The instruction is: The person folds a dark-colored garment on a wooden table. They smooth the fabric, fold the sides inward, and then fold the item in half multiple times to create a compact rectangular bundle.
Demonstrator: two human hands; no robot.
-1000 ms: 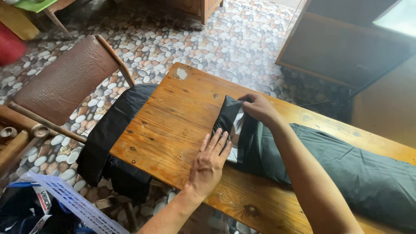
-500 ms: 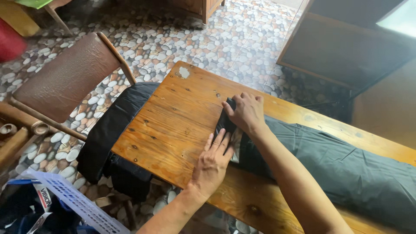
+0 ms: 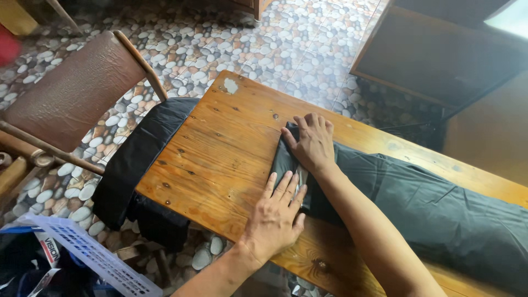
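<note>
Both palms flat, gripping nothing: left hand [image 3: 276, 213] and right hand [image 3: 313, 143] press the smooth dark garment [image 3: 418, 203] on the grainy wooden table [image 3: 220, 148], its long axis running toward four o'clock.

Soft daylight lit the scene evenly, brightest at the upper right corner, where a pale patch was blown out to near white. The wooden table [image 3: 220, 159] carried a mild sheen and the hands cast only faint, short shadows on it, while the dark garment [image 3: 440, 203] lost its fold detail. The red object at the left edge was smeared, the centre sharp.
</note>
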